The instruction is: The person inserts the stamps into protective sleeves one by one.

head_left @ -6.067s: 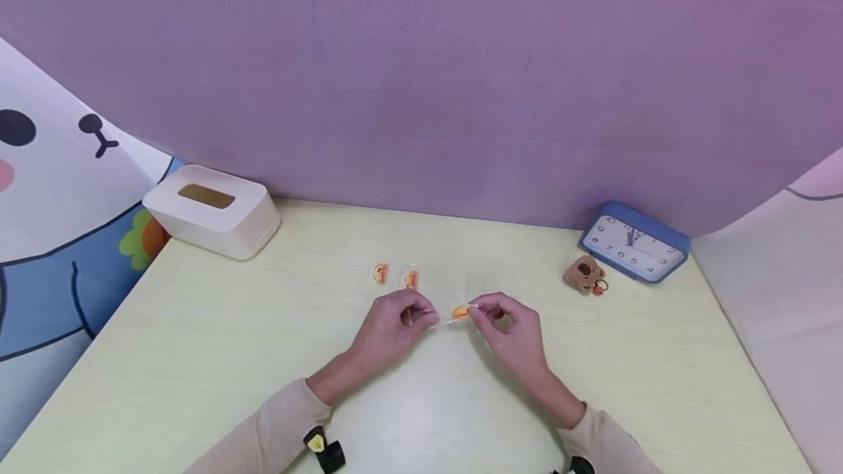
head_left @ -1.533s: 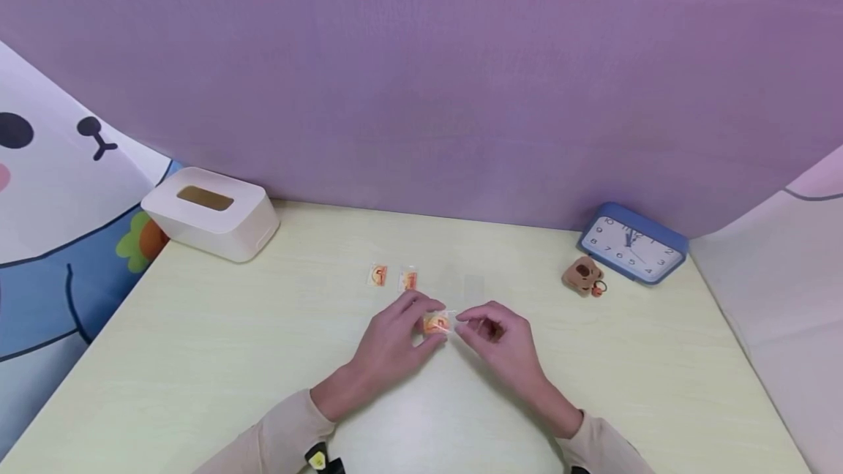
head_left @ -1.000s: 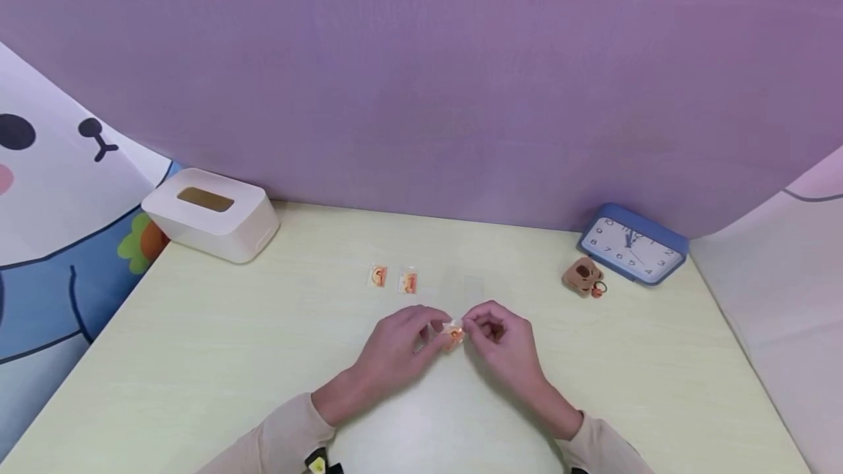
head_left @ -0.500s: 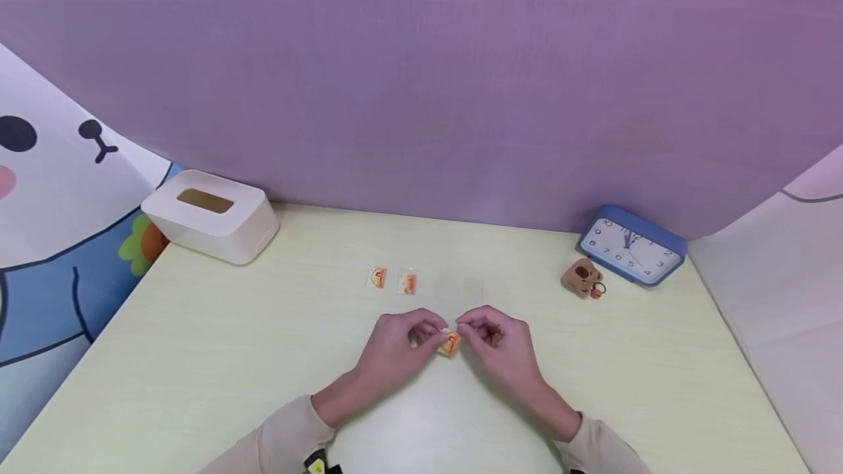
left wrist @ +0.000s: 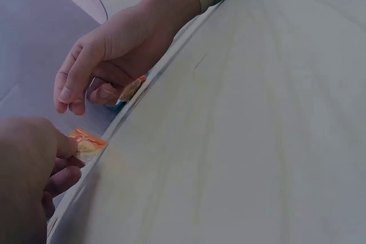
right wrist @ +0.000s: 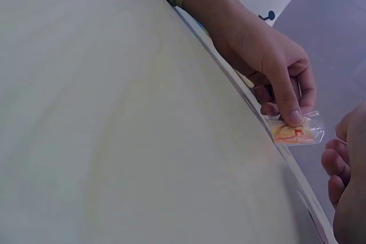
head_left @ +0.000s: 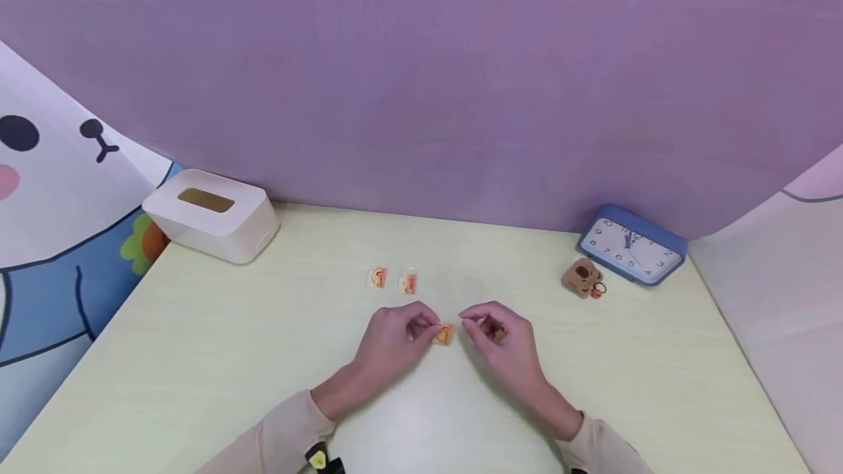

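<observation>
Just left of centre in the head view, my left hand [head_left: 395, 339] pinches a small clear plastic packet with orange and yellow print [head_left: 443, 333] between thumb and fingers. The right wrist view shows the thumb pressed on the printed face of this packet [right wrist: 294, 135], with clear film past its edge. Across a narrow gap stands my right hand [head_left: 507, 339], thumb and index tips close together, other fingers loosely curled. Nothing shows between those tips. Farther back lie two similar printed packets, one [head_left: 377, 276] beside the other [head_left: 407, 282], and a faint clear film piece [head_left: 473, 287].
A white tissue box [head_left: 211, 214] stands at the back left of the pale table [head_left: 316, 254]. At the back right are a blue clock [head_left: 632, 245] and a brown bear-shaped trinket [head_left: 582, 276] with a ring. A purple cloth [head_left: 421, 93] hangs behind.
Earlier both hands were at the packet, turning it. Within the last half second my right fingers have come off it, and my left hand has shifted slightly left and away with it.
</observation>
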### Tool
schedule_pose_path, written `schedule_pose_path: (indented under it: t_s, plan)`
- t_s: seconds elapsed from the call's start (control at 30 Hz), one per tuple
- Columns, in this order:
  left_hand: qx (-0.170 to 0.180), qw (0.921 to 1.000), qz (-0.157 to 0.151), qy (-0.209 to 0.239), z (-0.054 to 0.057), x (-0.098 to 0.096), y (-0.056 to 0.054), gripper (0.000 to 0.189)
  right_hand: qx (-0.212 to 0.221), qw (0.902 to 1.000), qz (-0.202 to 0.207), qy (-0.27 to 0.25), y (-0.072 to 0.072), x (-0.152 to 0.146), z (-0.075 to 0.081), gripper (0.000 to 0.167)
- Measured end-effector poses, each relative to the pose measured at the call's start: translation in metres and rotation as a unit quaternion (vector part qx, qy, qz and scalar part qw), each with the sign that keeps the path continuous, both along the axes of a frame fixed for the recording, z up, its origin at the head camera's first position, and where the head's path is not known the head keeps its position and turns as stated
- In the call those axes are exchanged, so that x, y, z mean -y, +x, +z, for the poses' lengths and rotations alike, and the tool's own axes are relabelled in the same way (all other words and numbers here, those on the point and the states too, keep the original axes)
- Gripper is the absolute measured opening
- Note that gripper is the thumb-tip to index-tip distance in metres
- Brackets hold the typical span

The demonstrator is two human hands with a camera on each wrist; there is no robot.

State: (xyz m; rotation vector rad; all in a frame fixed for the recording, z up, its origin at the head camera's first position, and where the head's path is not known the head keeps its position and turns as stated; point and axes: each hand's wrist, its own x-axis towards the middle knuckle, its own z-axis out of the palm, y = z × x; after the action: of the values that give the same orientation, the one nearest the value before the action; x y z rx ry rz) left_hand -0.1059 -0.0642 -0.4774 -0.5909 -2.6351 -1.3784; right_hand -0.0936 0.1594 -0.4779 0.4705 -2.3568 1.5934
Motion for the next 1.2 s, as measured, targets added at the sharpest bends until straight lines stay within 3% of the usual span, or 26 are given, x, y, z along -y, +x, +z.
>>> schedule_pose_path:
  t_s: [0.17,0.33,0.43,1.2]
  plan:
    - [-0.048,0.9977,0.021,-0.042,-0.003,0.001,-0.007,0.008,-0.002,1.0,-0.005,0.001,-0.001,-0.002,0.0,0.017]
    - [-0.118,0.989,0.044,-0.078,-0.007,0.0,-0.018,0.012,0.0,1.0,-0.007,0.005,0.0,-0.005,0.001,0.016]
    - [-0.138,0.985,0.055,-0.087,-0.009,0.0,-0.025,0.013,0.001,0.9999,-0.011,0.006,0.0,-0.007,0.001,0.017]
    - [-0.13,0.9828,0.1,-0.085,-0.012,-0.004,-0.06,0.023,0.01,0.9992,-0.037,0.013,0.004,-0.026,0.0,0.019]
